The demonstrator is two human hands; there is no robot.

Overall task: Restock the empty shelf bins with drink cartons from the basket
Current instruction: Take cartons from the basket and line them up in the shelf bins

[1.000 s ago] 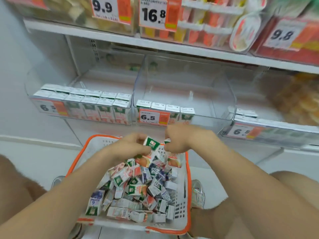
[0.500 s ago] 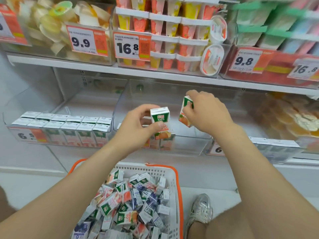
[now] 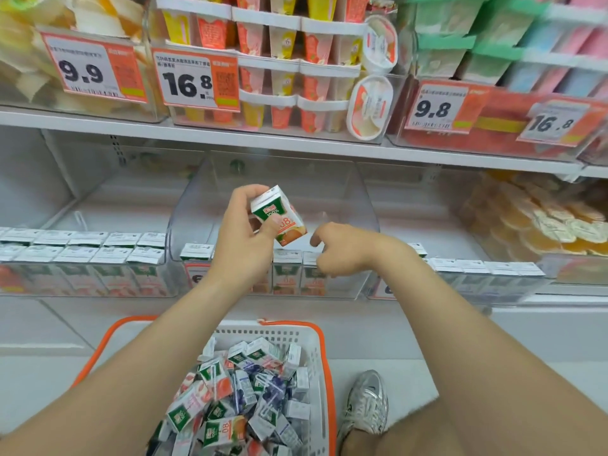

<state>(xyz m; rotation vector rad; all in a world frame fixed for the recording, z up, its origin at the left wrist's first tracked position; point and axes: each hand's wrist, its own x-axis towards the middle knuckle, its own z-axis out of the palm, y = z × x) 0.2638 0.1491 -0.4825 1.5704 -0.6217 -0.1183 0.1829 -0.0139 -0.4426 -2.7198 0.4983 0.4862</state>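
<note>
Just above bin (image 3: 366,205), tilted carton (image 3: 279,214) pinched in left hand (image 3: 242,240), right hand (image 3: 342,249) beside, grip unclear

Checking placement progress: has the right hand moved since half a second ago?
Yes: the right hand dropped to the front carton row in the middle bin.

A small white-and-green drink carton (image 3: 279,214) with an orange fruit print is tilted, top toward 11 o'clock, pinched in the left hand (image 3: 242,240) above the clear plastic middle shelf bin (image 3: 359,199). The bin's front holds one upright row of like cartons (image 3: 288,263). At 6 o'clock, the white, orange-rimmed plastic basket (image 3: 263,334) holds a loose carton heap (image 3: 230,393).
</note>
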